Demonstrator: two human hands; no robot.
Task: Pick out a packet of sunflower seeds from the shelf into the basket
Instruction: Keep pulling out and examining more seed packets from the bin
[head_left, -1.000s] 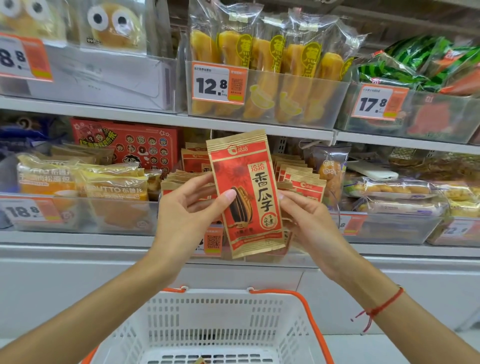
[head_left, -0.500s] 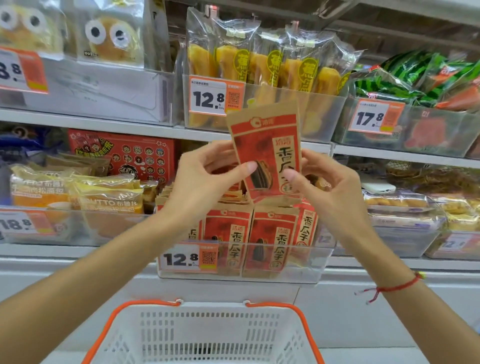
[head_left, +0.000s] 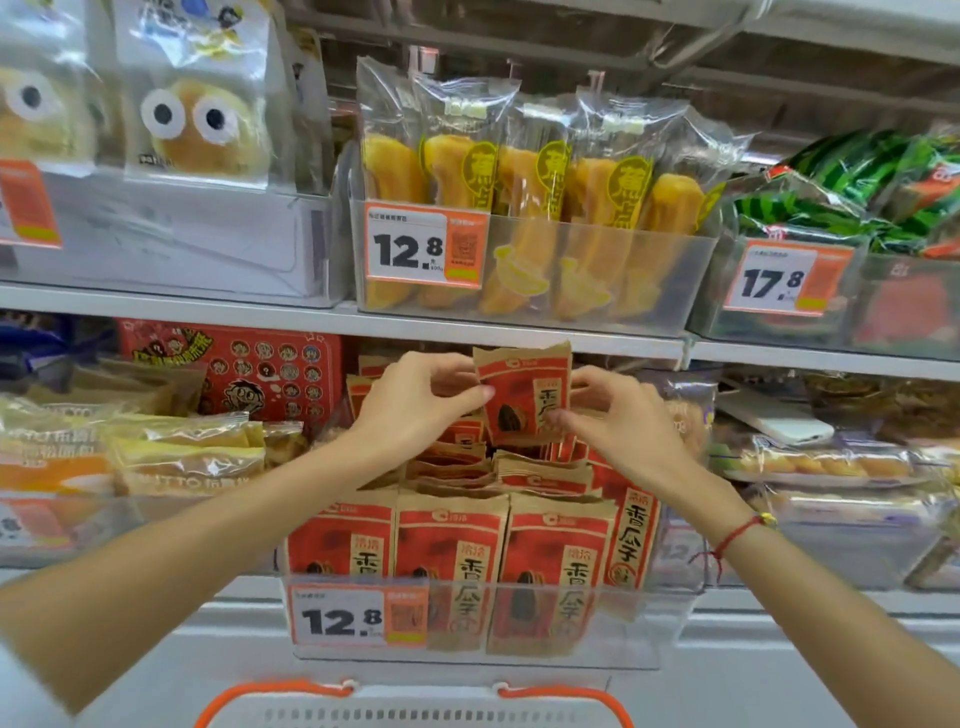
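Observation:
A red and tan packet of sunflower seeds (head_left: 522, 395) stands upright at the back of its clear shelf bin (head_left: 649, 618), over the rows of like packets (head_left: 452, 551). My left hand (head_left: 415, 400) pinches its left edge and my right hand (head_left: 623, 421) pinches its right edge near the bottom. The lower part of the packet is hidden behind the other packets. Only the orange-handled rim of the white basket (head_left: 415, 712) shows, at the bottom edge below the bin.
A shelf board (head_left: 519, 338) runs just above the held packet. Banana-cake packs (head_left: 524, 208) sit in a bin above it, watermelon-print packs (head_left: 857, 208) to the right. Bread packs (head_left: 182, 457) lie left of the seed bin, wrapped pastries (head_left: 810, 462) to the right.
Both hands have carried the packet up and away from me, from over the basket to the back of the seed bin on the shelf. The basket has dropped toward the bottom of the view.

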